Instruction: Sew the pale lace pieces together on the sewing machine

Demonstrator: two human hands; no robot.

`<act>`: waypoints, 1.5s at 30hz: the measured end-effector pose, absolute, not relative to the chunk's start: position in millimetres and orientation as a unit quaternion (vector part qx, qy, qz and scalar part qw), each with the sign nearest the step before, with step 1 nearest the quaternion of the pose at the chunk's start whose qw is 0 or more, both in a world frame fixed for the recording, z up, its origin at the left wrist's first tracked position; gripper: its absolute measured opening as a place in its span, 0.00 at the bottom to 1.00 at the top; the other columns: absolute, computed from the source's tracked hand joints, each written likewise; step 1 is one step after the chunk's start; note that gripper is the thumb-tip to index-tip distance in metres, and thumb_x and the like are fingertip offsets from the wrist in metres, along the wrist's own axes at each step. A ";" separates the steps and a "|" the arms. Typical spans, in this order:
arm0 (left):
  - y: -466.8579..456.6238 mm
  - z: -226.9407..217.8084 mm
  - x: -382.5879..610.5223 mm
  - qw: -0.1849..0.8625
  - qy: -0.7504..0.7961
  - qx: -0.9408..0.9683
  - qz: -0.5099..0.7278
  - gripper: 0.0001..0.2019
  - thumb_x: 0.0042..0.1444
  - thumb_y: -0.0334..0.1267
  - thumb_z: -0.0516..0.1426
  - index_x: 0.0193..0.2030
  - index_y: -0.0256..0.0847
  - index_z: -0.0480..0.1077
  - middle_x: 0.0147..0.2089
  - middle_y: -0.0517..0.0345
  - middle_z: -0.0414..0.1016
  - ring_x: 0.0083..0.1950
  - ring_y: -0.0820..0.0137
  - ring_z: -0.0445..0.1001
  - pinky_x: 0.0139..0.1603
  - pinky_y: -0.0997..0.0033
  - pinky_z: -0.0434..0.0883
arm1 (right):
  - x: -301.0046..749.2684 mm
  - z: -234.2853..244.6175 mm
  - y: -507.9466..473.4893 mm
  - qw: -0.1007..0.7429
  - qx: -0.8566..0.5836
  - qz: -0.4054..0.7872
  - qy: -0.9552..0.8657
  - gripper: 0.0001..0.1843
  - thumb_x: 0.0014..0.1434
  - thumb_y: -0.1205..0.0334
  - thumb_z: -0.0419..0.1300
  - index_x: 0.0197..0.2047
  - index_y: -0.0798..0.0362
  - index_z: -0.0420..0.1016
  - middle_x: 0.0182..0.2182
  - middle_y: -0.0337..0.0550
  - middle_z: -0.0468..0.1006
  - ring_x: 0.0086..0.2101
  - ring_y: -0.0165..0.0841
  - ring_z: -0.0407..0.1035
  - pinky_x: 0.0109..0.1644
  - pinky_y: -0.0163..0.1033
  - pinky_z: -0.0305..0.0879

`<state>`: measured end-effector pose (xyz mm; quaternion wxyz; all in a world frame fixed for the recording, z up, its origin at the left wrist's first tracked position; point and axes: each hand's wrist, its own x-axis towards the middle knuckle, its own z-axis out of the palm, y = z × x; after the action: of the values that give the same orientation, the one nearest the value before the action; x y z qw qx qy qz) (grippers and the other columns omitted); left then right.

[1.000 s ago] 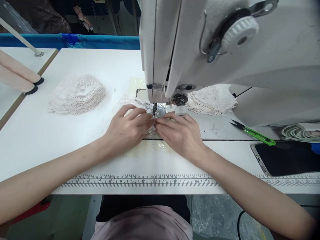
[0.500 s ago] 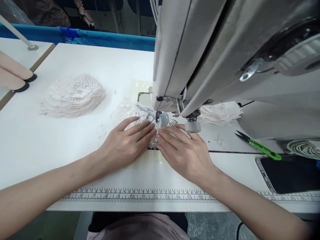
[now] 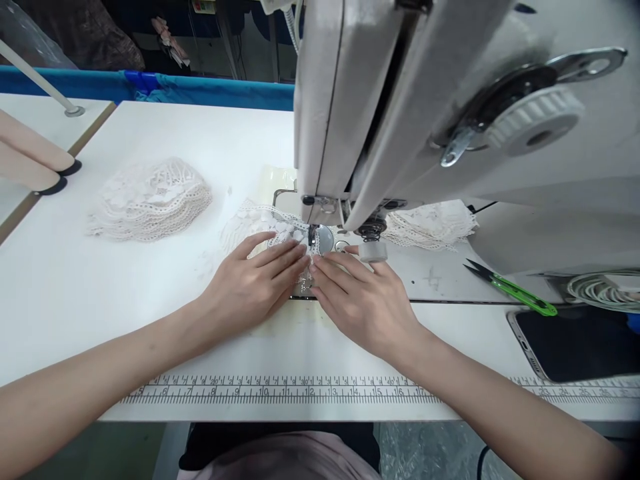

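Note:
A white lace piece point(image 3: 260, 223) lies under the needle point(image 3: 312, 237) of a big white sewing machine point(image 3: 450, 113). My left hand point(image 3: 253, 287) lies flat on the lace with its fingers stretched out, the tips just left of the needle. My right hand point(image 3: 363, 300) rests flat on the table beside it, fingers extended and pressing the lace edge right at the presser foot. The fingertips of the two hands nearly touch.
A stack of lace pieces point(image 3: 147, 200) sits to the left, another lace pile point(image 3: 433, 225) behind the machine on the right. Green thread snips point(image 3: 510, 288) and a dark phone point(image 3: 580, 343) lie at right. A printed ruler point(image 3: 300, 389) runs along the table's front edge.
Both hands stay pressed on the lace at the needle, their fingers now stretched flatter. Mainly the view has shifted, tilting down and back up a little.

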<state>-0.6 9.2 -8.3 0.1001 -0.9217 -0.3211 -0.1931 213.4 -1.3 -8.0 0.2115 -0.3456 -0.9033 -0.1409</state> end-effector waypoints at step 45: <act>3.5 -6.0 0.5 0.164 -0.317 -0.911 -0.207 0.12 0.65 0.32 0.54 0.54 0.35 0.72 0.51 0.52 0.80 0.54 0.64 0.78 0.63 0.51 0.65 | 213.6 -11.1 6.3 0.203 -0.358 -0.174 -0.895 0.12 0.67 0.64 0.55 0.47 0.56 0.79 0.41 0.42 0.84 0.39 0.34 0.76 0.60 0.48 0.61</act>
<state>0.5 3.5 -6.0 0.1645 -0.9108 -0.3171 -0.2072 213.6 6.3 -11.1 0.2035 -0.3583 -0.8945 -0.1736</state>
